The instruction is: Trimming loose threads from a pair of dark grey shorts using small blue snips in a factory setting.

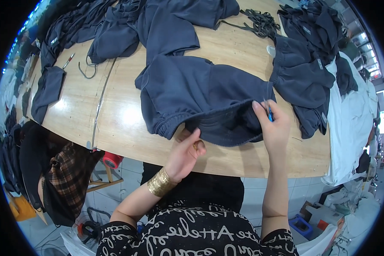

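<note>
Nearest the camera was the person's black T-shirt with white script lettering [200, 234], and beyond it the bare forearms reached up to the table. A wide, gold-coloured metallic cuff [161, 182] circled the left wrist. The left hand [184, 154] was at the near edge of a navy fabric garment with a gathered elastic waistband [183, 85], its thumb against the cloth and the gap to the fingers narrow; whether cloth was pinched between them could not be told. The right hand [276, 124] gripped the right end of the waistband, thumb on the fabric, with a small metal tool with a blue handle [269, 112] among its fingers. The garment lay on a pale wood-grained tabletop [119, 81], its waist opening spread toward the person and lifted at the near side. To its right lay a heap of dark navy garments [303, 81], beside a draped white cloth [350, 121]. To the left were a folded navy piece of fabric [49, 91] and a slim pen [68, 60]. Farthest off were more navy garments [170, 25] and a tangle of black cords [262, 23].
</note>
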A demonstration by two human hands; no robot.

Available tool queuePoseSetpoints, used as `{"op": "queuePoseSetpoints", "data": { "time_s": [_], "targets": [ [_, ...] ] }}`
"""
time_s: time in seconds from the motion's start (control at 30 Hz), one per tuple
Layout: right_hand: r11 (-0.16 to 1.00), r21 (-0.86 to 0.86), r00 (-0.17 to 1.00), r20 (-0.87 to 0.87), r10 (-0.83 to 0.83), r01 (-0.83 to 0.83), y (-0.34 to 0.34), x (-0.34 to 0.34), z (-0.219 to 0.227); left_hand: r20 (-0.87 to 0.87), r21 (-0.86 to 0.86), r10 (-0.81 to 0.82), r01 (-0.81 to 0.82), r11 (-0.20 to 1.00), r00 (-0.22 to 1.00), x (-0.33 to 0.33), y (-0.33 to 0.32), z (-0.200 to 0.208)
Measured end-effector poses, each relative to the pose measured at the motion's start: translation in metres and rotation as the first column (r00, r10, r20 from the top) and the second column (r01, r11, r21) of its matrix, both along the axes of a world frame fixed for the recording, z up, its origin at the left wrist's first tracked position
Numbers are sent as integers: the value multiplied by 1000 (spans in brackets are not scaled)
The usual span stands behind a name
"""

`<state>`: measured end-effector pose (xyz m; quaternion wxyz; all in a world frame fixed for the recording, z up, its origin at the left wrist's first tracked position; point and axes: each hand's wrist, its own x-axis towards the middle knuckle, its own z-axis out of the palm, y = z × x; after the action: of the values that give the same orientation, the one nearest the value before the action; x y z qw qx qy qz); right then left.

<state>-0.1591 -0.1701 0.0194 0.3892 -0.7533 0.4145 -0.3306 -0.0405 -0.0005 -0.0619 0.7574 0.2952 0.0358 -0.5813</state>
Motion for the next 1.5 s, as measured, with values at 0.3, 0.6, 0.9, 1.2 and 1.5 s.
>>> {"op": "queuePoseSetpoints", "data": {
  "time_s": [0.3,0.6,0.9,1.2,1.5],
  "targets": [
    [971,-198,926,-373,54,-136,-3,-6,-28,-127,-137,-195,178,975,972,-12,9,47],
    [733,613,954,227,195,-296,55,-42,48,143,-43,-217,225,973,966,-10,8,50],
    [570,713,911,279,305,-409,87,-53,27,189,37,-170,166,985,967,-12,4,55],
    [552,727,906,253,339,-409,89,-51,22,258,4,-155,159,987,954,-10,6,59],
    [556,726,906,241,347,-406,89,-53,24,238,-85,-175,200,976,955,-9,7,59]
  ]
}}
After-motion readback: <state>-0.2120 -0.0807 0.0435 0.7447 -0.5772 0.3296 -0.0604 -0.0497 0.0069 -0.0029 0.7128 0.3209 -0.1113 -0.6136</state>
